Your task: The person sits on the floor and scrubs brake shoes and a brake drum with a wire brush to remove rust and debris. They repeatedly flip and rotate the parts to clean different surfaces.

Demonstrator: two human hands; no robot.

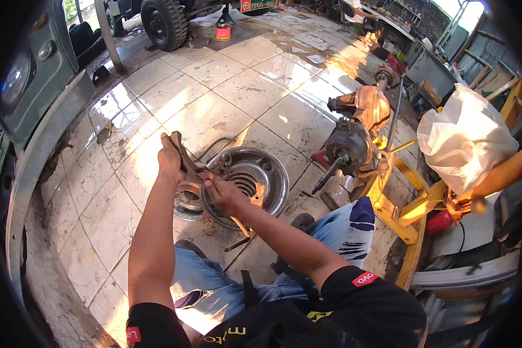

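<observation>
In front of me my left hand (169, 158) grips the upper end of a flat, rusty-brown metal arm (184, 155), fingers closed round its edge. At the arm's lower end, my right hand (225, 195) is closed on it, its fingertips partly hidden. Both hands are over a shiny round metal basin (281, 180) on the floor. Inside the basin lies a coil spring (243, 181) with other dark metal pieces. Beside it, under the arm, a smaller round metal piece (187, 210) shows in part. A bent metal rod (238, 242) lies by the basin's near side.
To the right, an axle housing (372, 107) with a dark hub (349, 145) rests on a yellow stand (409, 232). A white plastic bag (467, 136) hangs beyond it. A vehicle front (32, 75) borders the left. Farther off are a tyre (163, 24) and a red-yellow can (223, 33).
</observation>
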